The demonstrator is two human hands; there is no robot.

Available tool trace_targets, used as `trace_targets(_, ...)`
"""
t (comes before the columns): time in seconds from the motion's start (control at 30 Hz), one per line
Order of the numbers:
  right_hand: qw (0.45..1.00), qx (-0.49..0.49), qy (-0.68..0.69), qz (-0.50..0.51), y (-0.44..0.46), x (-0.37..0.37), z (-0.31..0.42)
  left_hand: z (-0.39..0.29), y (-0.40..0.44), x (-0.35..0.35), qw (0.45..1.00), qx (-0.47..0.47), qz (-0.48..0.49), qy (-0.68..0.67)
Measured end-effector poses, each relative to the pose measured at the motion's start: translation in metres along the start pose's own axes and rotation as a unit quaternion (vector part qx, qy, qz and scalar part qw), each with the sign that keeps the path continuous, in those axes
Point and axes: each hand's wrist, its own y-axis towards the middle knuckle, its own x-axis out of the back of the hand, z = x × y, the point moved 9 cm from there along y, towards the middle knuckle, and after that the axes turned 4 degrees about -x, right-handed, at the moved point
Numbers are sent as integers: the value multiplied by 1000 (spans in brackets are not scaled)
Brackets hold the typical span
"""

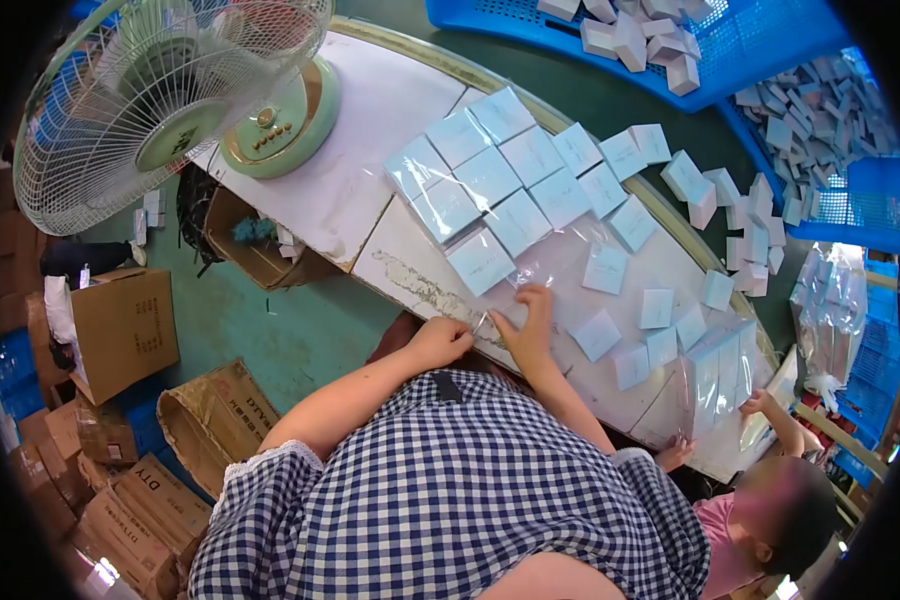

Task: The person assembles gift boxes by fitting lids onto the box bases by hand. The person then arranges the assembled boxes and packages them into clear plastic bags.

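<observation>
My left hand (440, 342) is closed at the table's near edge, its fingertips pinching one end of a thin white strip (482, 321). Just to the right is my right hand (528, 325), its thumb beside the strip and apart from its bent fingers, which are at the loose end of a clear plastic bag (545, 262). In the bag, rows of pale blue-white boxes (487, 178) lie flat on the white table (315, 215). Whether the right fingertips grip the film is hard to see.
Loose boxes (605, 268) lie right of the bag. A green fan (175, 135) stands at the left. Blue crates (530, 25) of boxes are beyond the table. A co-worker (730, 520) handles a wrapped stack (720, 380) at the right. Cartons (125, 330) are on the left floor.
</observation>
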Motion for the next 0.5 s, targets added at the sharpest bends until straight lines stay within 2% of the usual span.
trace_targets(0.07,964,145,-137,174,-10,-35,24,5,-13,9,996,-17,-35,80)
trace_targets(0.1,964,144,-138,178,-6,-41,32,7,-21,12,996,-15,-35,77)
trace_targets(0.17,934,171,-219,225,-5,-71,48,2,-37,37,977,-39,-114,174)
trace_targets(0.2,935,201,-193,218,-6,-66,52,9,-46,47,975,21,-112,192)
trace_targets(0.23,936,203,-194,213,-3,-53,37,2,-54,49,974,16,-112,195)
trace_targets(0.3,930,221,-222,191,6,-26,15,-31,-79,81,933,-3,-275,234)
trace_targets(0.33,930,219,-224,194,11,-26,10,-31,-73,80,934,-1,-274,231)
trace_targets(0.4,930,109,-255,242,40,-26,11,-42,-44,85,924,4,-288,253)
trace_targets(0.43,930,111,-258,236,45,-24,14,-36,-23,87,926,9,-284,247)
trace_targets(0.5,921,90,-248,287,45,-32,16,-24,7,99,929,5,-275,246)
